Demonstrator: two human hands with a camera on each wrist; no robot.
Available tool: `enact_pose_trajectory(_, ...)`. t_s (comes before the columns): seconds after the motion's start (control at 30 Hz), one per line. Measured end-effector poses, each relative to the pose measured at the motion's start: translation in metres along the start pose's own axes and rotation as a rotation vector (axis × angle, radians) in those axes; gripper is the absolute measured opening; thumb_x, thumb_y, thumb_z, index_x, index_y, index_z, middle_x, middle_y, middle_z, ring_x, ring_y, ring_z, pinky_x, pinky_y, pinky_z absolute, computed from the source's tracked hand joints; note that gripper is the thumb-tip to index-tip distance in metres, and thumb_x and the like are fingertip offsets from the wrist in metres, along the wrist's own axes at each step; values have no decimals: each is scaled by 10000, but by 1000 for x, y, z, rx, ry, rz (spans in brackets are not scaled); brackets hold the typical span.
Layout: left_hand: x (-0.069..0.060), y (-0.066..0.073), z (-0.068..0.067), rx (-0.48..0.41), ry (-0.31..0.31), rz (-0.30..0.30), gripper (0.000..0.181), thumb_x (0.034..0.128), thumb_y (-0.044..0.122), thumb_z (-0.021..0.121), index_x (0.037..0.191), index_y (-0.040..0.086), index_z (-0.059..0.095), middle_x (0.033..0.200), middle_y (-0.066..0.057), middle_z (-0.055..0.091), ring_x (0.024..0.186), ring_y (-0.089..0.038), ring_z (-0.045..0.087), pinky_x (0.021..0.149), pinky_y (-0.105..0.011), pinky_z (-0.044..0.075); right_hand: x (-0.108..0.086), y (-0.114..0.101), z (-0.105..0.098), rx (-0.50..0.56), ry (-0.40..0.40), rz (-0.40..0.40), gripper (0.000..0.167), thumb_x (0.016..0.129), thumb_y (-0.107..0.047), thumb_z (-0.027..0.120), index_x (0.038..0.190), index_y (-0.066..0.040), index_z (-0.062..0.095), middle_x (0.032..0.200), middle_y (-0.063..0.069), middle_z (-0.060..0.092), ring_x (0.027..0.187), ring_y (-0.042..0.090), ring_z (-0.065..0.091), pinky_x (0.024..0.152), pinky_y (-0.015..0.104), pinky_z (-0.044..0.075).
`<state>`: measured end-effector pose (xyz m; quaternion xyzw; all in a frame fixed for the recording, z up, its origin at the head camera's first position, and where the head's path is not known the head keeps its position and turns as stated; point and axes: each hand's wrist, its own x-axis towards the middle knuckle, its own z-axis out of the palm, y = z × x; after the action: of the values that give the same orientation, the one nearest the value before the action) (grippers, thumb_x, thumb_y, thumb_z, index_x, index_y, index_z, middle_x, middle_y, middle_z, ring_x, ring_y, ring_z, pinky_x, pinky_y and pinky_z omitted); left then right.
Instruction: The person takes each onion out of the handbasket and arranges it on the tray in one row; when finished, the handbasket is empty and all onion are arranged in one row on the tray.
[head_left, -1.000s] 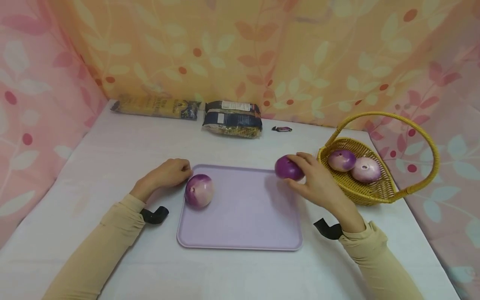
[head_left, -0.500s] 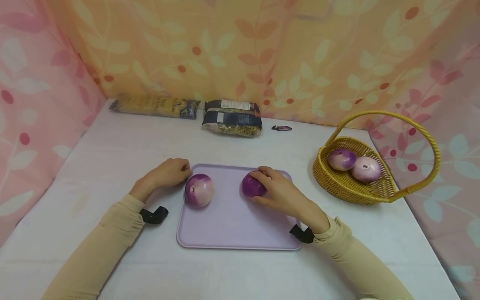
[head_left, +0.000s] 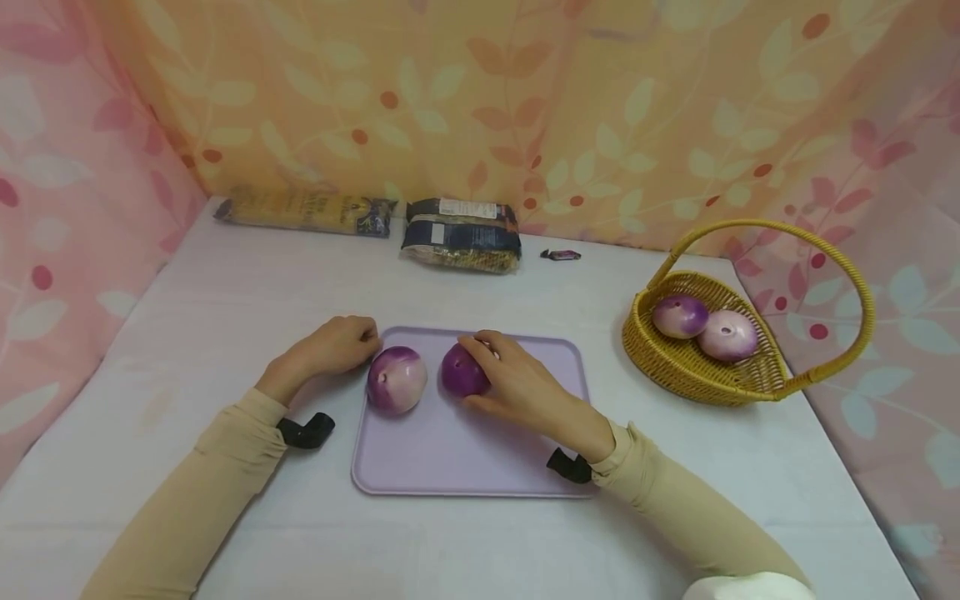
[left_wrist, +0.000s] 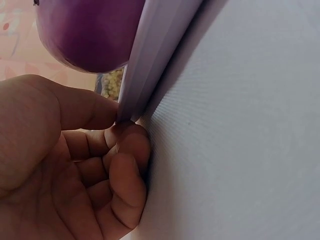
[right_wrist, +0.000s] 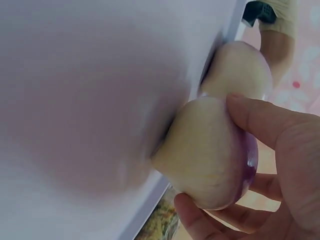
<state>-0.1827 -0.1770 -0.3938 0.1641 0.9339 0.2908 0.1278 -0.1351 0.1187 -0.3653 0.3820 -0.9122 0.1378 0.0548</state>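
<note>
Right hand (head_left: 517,387) curled round purple vegetable (head_left: 459,372), just right of paler vegetable (head_left: 397,382); left hand (head_left: 337,346) pinches tray (head_left: 465,468) by its left edge.

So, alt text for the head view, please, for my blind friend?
A right hand grips a dark purple turnip-like vegetable at a lilac tray, beside a purple-white vegetable; the left hand is at the tray's far left corner. At right, a wicker basket holds two more vegetables.
</note>
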Motion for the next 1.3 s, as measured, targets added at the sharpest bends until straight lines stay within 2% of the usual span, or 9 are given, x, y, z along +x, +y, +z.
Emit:
enact_pose_trajectory(0.13,0,0,-1,4,12,12,173,921,152,512,766,91,561,712,-28,515,700,-168,489,620,-273,370,6,-5,4,-1,24,-37,745,753,-288,842,1382,-100,491,1309,173,535,1167,293,572,947,401,524)
enact_pose_trajectory(0.27,0,0,0,10,15,12,163,918,152,514,778,91,572,722,-34,527,718,-177,500,634,-275,376,10,-7,7,13,16,-53,734,757,-282,840,1382,-112,494,1319,173,524,1172,291,565,957,406,517)
enact_pose_trajectory(0.73,-3,5,-1,11,6,10,162,933,158,522,814,72,591,730,-45,545,720,-182,508,632,-277,380,11,-10,6,-1,-20,-32,748,777,-359,814,1408,-149,470,1416,200,473,1234,339,550,932,455,532)
enact_pose_trajectory(0.87,-3,4,-1,14,6,8,163,934,160,525,810,74,586,731,-43,539,723,-183,504,635,-278,375,9,-7,-5,-3,-53,61,727,837,-472,725,1446,-198,437,1476,165,431,1274,348,529,963,480,508)
enact_pose_trajectory(0.97,-3,4,0,17,8,10,165,934,160,522,804,78,583,734,-41,537,726,-181,501,639,-278,373,6,6,-21,2,-54,160,673,898,-498,635,1464,-202,425,1507,159,409,1331,362,479,1026,522,454)
enact_pose_trajectory(1.17,-3,5,-1,14,8,8,171,935,162,516,798,81,578,727,-39,531,719,-178,500,632,-275,372,-13,58,-64,-5,67,334,580,947,-384,602,1436,-109,455,1468,197,451,1333,394,457,1052,574,404)
enact_pose_trajectory(1.3,-4,6,-2,16,9,7,172,936,158,518,793,81,576,719,-37,529,714,-177,503,630,-274,374,-34,101,-92,-14,151,471,505,952,-303,590,1380,-47,506,1338,233,542,1232,416,510,1023,581,397)
